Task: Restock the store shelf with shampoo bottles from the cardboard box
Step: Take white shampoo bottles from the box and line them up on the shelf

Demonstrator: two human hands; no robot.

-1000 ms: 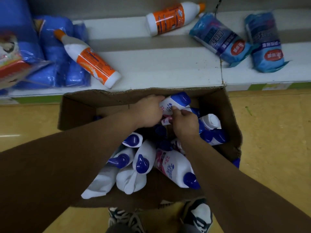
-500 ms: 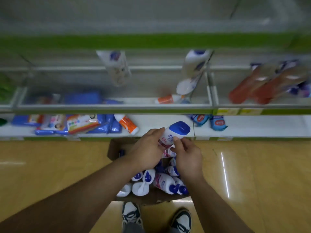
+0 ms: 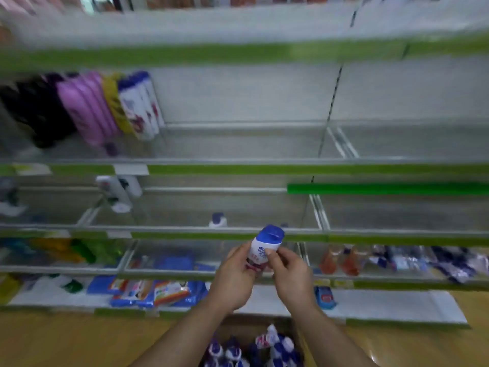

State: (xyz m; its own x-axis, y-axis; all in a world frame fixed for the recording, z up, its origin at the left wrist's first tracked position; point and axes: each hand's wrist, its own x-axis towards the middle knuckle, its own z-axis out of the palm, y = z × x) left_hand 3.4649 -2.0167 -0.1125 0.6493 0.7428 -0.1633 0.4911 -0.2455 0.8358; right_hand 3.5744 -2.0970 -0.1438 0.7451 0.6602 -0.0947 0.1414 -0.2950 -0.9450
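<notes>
Two bare hands hold one white plastic shampoo bottle with a blue flip cap [image 3: 266,247] upright near the centre of the view, in front of the green-edged metal store shelving [image 3: 238,169]. The left hand [image 3: 234,278] wraps the lower body of the bottle from its nine o'clock side, fingers curled closed around it. The right hand [image 3: 289,274] meets it from the three o'clock side, thumb and fingertips [image 3: 270,252] pinched narrowly on the label just under the cap. The blue cap stands clear above both hands and overlaps the green front strip of a shelf behind it.

Toward six o'clock of the hands, at the bottom edge of the view between the forearms, sits the brown cardboard box [image 3: 238,324] on the yellow wood-look floor [image 3: 66,340], with a jumble of white bottles with blue caps [image 3: 272,345] lying inside.

At twelve o'clock of the held bottle, on the shelf tier just above it, a single small white bottle with a blue cap [image 3: 217,220] stands alone. Far up at ten o'clock a row of tall bottles leans together: black, purple, yellow, and white ones with blue caps [image 3: 137,104]. At eight o'clock, on the lowest white shelf board, lie flat blue and orange plastic packets [image 3: 158,291]. At three o'clock stand blurred orange-red bottles [image 3: 338,262]. The whole view is smeared by motion, so labels cannot be read.
</notes>
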